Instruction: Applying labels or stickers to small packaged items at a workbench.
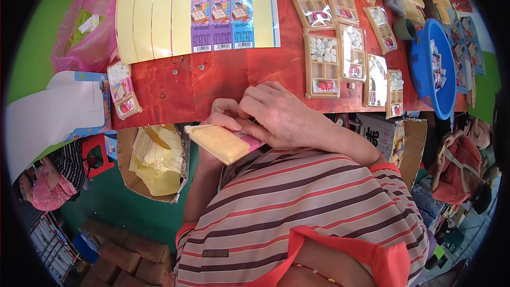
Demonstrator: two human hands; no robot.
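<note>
A cream-yellow plastic tray (220, 143) is held in front of my chest, just off the table's near edge. Its plain back shows, and a purple-pink label (248, 141) lies across its right end. My left hand (223, 114) is closed on the tray's upper edge, thumb on top. My right hand (279, 114) is closed at the labelled end, fingers bent and pressed against it; its fingertips are partly hidden. Beyond both hands lies a sheet of labels (241, 8), with purple and blue labels left on yellow backing.
Several filled trays (323, 69) with white pieces and small packets stand at the right on the red table (212, 82). A blue basin (429, 69) is at the far right. One labelled tray (123, 90) lies left, near a pink bag (79, 32). Below stands a carton (183, 172) of yellow paper.
</note>
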